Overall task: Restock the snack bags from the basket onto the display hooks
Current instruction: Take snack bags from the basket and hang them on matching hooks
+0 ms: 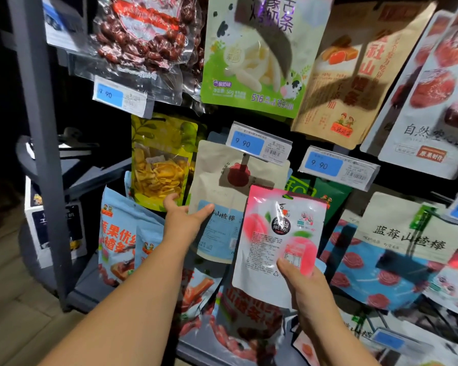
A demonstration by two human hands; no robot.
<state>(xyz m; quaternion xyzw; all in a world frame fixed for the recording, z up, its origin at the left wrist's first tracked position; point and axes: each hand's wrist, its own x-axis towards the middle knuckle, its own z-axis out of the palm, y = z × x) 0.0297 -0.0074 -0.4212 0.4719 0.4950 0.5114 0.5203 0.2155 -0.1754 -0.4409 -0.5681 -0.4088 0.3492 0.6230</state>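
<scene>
Frontal light on hanging bags [254, 62], black gloom at left, soft blur, wide-angle bending at edges.

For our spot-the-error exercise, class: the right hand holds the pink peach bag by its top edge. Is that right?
Not quite. The head view shows the right hand holding the pink peach bag by its lower right corner, not its top edge.

five blue price tags [246, 143] are in view. one pink peach snack bag [280, 233] at centre, one yellow-green fruit chip bag [159, 165] at centre left, one green milk strip bag [251, 62] at top centre, two light blue hawthorn strip bags [117, 241] at lower left.
</scene>
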